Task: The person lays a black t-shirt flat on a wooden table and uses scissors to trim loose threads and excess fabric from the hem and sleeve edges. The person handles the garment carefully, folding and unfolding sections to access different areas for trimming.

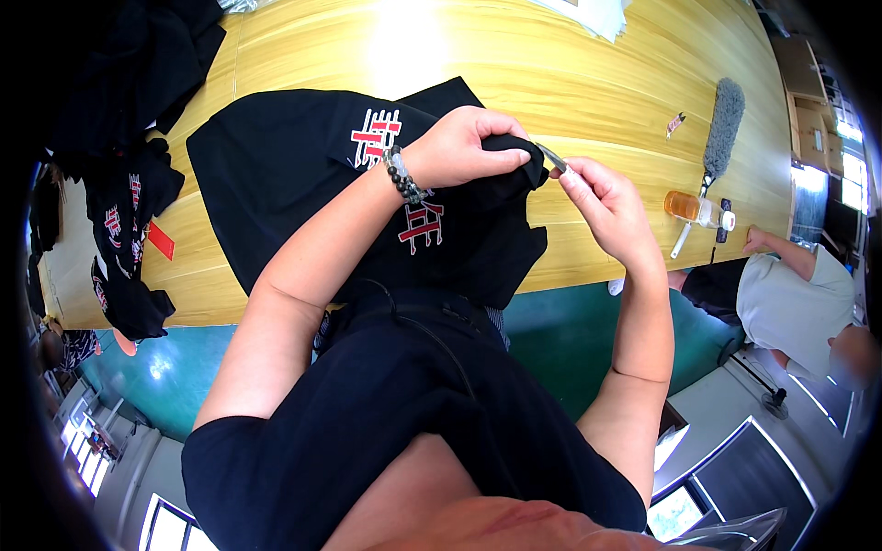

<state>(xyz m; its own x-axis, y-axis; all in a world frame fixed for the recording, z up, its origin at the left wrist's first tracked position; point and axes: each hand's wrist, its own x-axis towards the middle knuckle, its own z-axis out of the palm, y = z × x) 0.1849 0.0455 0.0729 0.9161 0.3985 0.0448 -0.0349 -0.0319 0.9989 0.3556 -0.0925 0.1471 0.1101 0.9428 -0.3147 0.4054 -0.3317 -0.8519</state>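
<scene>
A black garment with red-and-white embroidered lettering is spread on the table in front of me. My left hand, a beaded bracelet on its wrist, is closed on a bunched fold of it and lifts that part off the table. Close to its right, my right hand grips small metal thread snips between thumb and fingers. Their pointed tip meets the edge of the held fold. The fingers of my right hand hide most of the snips' handle.
Dark garments pile up at the left, beside a red tag. A grey duster, a bottle of amber liquid and a small wrapper lie at the right of the wooden table. Another person stands at its right edge.
</scene>
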